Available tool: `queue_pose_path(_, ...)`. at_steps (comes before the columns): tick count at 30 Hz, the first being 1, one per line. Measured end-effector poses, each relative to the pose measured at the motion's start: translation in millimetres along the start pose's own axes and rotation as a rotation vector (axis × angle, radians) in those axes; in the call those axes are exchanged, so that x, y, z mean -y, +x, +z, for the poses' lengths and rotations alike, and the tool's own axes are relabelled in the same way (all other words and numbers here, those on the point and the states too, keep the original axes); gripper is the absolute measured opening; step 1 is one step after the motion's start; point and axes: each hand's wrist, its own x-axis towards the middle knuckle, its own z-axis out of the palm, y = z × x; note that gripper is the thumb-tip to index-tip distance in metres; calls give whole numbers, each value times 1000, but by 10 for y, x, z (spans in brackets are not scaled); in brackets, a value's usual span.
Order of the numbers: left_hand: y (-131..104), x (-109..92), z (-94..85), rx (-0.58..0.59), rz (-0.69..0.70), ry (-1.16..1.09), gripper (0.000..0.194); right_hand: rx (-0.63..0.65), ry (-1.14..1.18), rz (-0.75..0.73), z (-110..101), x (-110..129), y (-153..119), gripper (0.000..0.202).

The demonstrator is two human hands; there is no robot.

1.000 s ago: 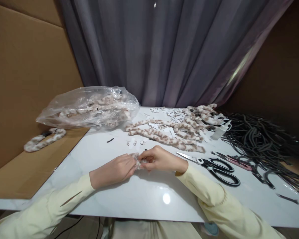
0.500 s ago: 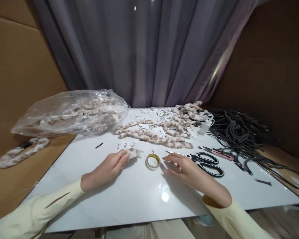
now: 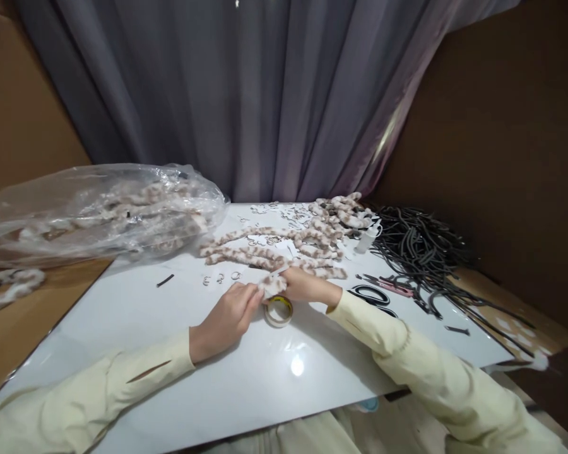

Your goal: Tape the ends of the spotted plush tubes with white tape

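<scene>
My left hand (image 3: 230, 313) is closed on one end of a fluffy white piece of plush fabric (image 3: 272, 287) with brown spots. At its other end is my right hand (image 3: 305, 285), its fingers curled and partly hidden; a thin whitish strip shows by them, and I cannot make out what they hold. Just under the plush piece a roll of tape (image 3: 278, 320) with a yellow inner ring lies on the white table. Large black-handled scissors (image 3: 370, 294) lie right of my right hand, their blades hidden behind the wrist.
Several spotted plush strips (image 3: 246, 255) lie behind my hands, near scattered metal rings (image 3: 221, 278). A clear bag of plush pieces (image 3: 99, 208) stands left. To the right are a heap of black cords (image 3: 416, 243), a small translucent bottle (image 3: 366, 239) and a pink-handled tool (image 3: 397, 287).
My right hand has moved left and forward, from beside the tape roll to the plush piece. The plush piece in my left hand is now over the roll's far edge. The view has shifted slightly.
</scene>
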Motion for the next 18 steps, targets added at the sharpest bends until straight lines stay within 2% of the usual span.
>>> queue_pose_path(2, 2, 28, -25, -32, -120, -120, 27, 7, -40, 12, 20, 60, 15, 14)
queue_pose_path(5, 57, 95, -39, -99, -402, -356, 32, -25, -95, 7, 21, 200, -55, 16)
queue_pose_path(9, 143, 137, -16, -154, -636, -671, 34, -127, 14, -141, 10, 441, -262, 14)
queue_pose_path(11, 153, 86, -10, -152, -676, -824, 32, -202, 127, -229, 26, 530, -345, 9)
queue_pose_path(14, 123, -58, -10, -107, -655, -898, 34, -320, 178, -287, 78, 575, -392, 10)
queue_pose_path(18, 87, -205, -16, 30, -739, -1062, 41, -437, 174, -313, 139, 536, -410, 10)
